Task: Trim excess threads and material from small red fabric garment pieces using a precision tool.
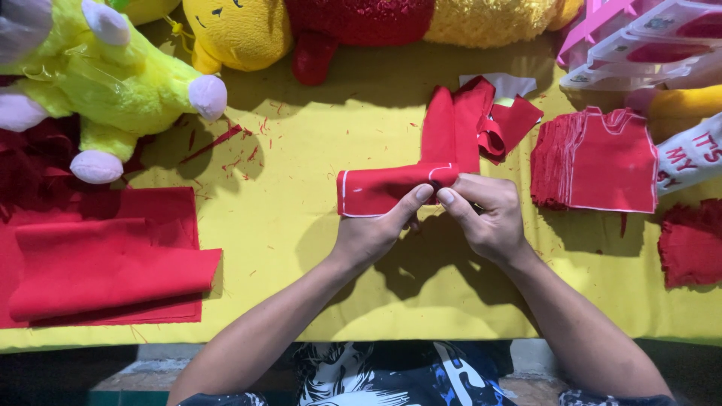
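— Where do you stand with the red cloth piece (387, 189) right now?

— Both your hands are closed on it. Your left hand (376, 233) pinches its lower right edge with the thumb up against the white chalk line, and your right hand (489, 214) grips the right end, fingers curled over it. The piece lies in the middle of the yellow worktop (301, 248), folded into an L shape with one leg running up toward the loose red scraps (504, 124).

— How much looks done?

— To your right sits a stack of cut red shirt-shaped pieces (598, 162), already outlined in white, so I'd judge a good many are finished. To your left lies folded red fabric (105, 263), uncut as far as I can see. This one looks midway

— Anything you can't make out?

— Your thumbs cover the exact spot you're working, so I can't tell whether you're folding, turning or pulling a seam. The yellow-green plush toy (105, 83), the yellow plush toy (233, 30) and the clear plastic boxes (647, 41) are cut off by the frame edge
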